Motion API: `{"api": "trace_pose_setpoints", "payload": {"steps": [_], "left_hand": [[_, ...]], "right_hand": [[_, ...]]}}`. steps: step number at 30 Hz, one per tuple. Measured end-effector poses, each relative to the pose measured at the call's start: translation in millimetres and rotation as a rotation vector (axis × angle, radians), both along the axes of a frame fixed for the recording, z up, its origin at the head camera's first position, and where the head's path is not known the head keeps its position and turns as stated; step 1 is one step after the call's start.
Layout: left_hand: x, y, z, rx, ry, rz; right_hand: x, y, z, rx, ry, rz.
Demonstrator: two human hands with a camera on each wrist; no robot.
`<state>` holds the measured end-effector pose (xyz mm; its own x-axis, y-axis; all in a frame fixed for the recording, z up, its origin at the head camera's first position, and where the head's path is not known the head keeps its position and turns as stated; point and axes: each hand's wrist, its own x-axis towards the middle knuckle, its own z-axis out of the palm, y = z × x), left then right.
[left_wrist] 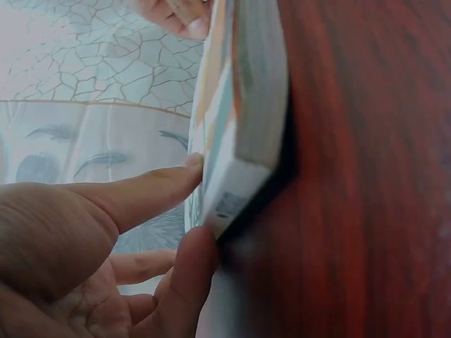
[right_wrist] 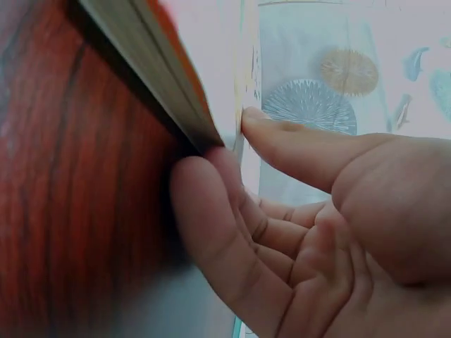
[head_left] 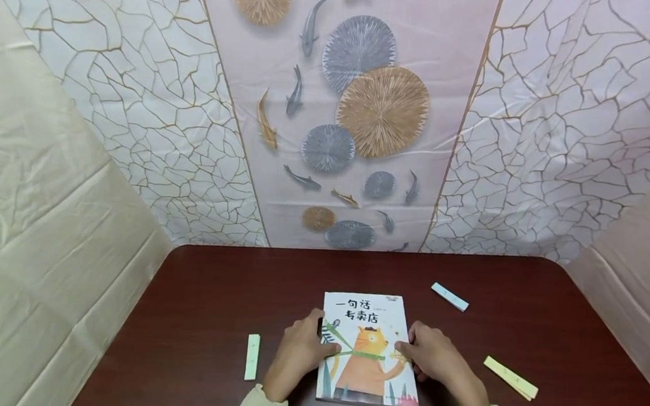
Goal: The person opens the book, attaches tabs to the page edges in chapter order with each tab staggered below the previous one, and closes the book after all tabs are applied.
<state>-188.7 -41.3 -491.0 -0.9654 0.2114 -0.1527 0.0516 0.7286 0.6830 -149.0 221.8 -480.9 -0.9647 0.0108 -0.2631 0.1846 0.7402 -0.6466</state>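
A book (head_left: 360, 380) with an orange cat and large dark characters on its white cover lies face up near the table's front. Its left side is gripped by my left hand (head_left: 300, 349), thumb on the cover. Opposite it, my right hand (head_left: 434, 354) holds the right side the same way. In the left wrist view, the fingers (left_wrist: 190, 271) press at the spine corner below the thumb, and the page block (left_wrist: 261, 91) shows. The right wrist view has curled fingers (right_wrist: 204, 204) at the book's lower edge (right_wrist: 158, 67), with a dark shadow beneath.
On the dark red-brown table (head_left: 196, 300), a pale green strip (head_left: 252, 357) lies left of the book. A light blue strip (head_left: 450, 297) sits at the back right, and yellow strips (head_left: 511, 378) at the front right. Patterned cloth (head_left: 338, 227) hangs behind the table.
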Motion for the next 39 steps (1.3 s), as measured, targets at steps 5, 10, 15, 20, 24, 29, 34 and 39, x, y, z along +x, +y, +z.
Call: {"api": "trace_pose_setpoints", "payload": {"steps": [5, 10, 15, 20, 24, 29, 34, 39], "left_hand": [[2.3, -3.1, 3.3, -0.011, -0.020, 0.015], [4.4, -4.4, 0.1, -0.009, -0.019, 0.028], [5.3, -5.3, -4.7, 0.081, -0.060, 0.031], [8.0, -7.0, -5.4, 0.126, -0.074, 0.017], [10.5, -6.2, -2.9, 0.069, -0.036, -0.005], [17.0, -2.2, -2.2, -0.015, 0.039, -0.018], [21.5, 3.4, -1.7, -0.065, 0.080, -0.009], [30.6, 5.4, 2.7, -0.092, 0.098, -0.059]], "right_hand": [[-1.9, 0, -1.1, -0.057, 0.008, 0.030], [-1.6, 4, -5.6, -0.108, -0.023, 0.015], [-1.3, 7, -9.9, -0.145, -0.027, -0.012], [-1.8, 9, -12.8, -0.159, -0.038, -0.022], [-1.4, 10, -14.7, -0.155, -0.044, -0.038], [-2.4, 10, -15.7, -0.158, -0.038, -0.047], [-4.0, 10, -15.8, -0.168, -0.040, -0.051], [-4.2, 10, -16.2, -0.160, -0.037, -0.062]]}}
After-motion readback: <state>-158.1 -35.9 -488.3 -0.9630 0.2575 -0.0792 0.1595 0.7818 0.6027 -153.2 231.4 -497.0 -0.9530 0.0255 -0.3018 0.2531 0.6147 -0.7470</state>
